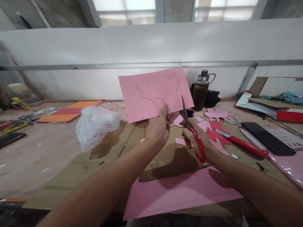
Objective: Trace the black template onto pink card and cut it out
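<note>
My left hand [159,126] pinches the lower edge of a pink paper sheet [132,101], thumb on the front face. A pencil-like outline with curved tips and leg-like strips is drawn on that sheet, which is held up above the table. In my right hand [199,137] is a pair of scissors [200,151] with red handles, its blades pointing up beside the sheet's lower right part. Whether the blades touch the paper I cannot tell. Below and behind my right hand lie pink paper cutouts [219,114] and a red paper piece [217,129].
Brown cardboard [163,164] covers the work surface, with a large pink sheet [180,195] at the front. A white plastic bag [97,126] sits left. On the right are a red-handled knife [248,146] and a black phone [267,138]. A drink bottle [200,93] stands behind.
</note>
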Demonstrator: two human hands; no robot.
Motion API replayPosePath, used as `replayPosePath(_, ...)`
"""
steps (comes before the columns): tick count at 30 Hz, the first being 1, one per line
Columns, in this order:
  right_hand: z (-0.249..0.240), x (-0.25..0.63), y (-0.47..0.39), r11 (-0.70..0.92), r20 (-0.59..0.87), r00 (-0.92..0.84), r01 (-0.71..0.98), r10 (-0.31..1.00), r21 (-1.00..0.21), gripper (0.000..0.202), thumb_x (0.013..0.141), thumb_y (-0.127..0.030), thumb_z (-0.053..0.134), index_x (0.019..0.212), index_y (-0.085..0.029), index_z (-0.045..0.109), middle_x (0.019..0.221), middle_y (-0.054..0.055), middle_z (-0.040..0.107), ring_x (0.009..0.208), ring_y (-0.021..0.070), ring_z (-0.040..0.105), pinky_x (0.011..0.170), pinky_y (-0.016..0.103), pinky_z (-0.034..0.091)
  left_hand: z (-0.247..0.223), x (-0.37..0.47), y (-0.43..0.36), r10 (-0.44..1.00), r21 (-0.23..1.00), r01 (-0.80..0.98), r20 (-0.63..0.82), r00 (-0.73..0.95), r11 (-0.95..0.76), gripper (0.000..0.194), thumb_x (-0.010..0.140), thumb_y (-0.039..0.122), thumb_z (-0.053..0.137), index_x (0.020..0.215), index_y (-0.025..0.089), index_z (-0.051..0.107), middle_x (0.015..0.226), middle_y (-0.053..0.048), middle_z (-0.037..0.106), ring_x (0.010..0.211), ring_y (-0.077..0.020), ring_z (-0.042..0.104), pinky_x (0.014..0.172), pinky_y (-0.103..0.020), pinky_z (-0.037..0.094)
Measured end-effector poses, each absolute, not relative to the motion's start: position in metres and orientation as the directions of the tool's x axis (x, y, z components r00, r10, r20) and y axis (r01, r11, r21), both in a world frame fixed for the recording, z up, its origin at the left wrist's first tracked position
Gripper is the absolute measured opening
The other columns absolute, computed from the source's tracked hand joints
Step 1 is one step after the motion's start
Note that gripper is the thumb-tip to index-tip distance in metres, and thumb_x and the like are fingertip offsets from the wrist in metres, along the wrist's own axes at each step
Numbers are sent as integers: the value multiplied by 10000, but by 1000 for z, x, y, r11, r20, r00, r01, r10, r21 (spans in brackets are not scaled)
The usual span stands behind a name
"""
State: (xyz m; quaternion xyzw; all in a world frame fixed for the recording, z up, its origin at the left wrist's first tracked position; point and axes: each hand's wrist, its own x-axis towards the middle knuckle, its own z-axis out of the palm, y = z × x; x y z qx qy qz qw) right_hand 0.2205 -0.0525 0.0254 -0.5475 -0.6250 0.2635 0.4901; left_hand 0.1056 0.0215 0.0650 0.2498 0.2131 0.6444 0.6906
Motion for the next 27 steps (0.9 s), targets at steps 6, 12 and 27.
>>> replayPosePath(6, 23, 221, -51, 231, 302, 109, 423, 947, -876, 265, 950, -466, 471, 1058, -231, 528, 673, -48, 483, 562, 125, 450, 577, 277, 378, 64, 107, 21, 995, 618, -784, 24, 92, 58, 146, 915, 133, 636, 1049, 134, 693, 1035, -112, 782, 962, -218, 755, 991, -407, 566)
replayPosePath(12, 17, 223, -48, 244, 306, 119, 369, 945, -897, 309, 939, -493, 498, 1119, -244, 536, 741, -38, 515, 537, 106, 465, 526, 254, 395, 62, 107, 22, 995, 612, -788, 12, 94, 68, 170, 905, 142, 652, 1068, 138, 698, 985, -92, 792, 882, -193, 767, 985, -393, 569)
replayPosePath(27, 22, 220, -49, 207, 283, 141, 399, 949, -893, 298, 926, -486, 491, 1069, -232, 552, 699, -39, 511, 538, 116, 488, 512, 253, 391, 61, 106, 21, 993, 638, -770, 79, 90, 19, 136, 927, 135, 617, 1034, 154, 698, 997, -60, 792, 815, -153, 759, 979, -379, 570)
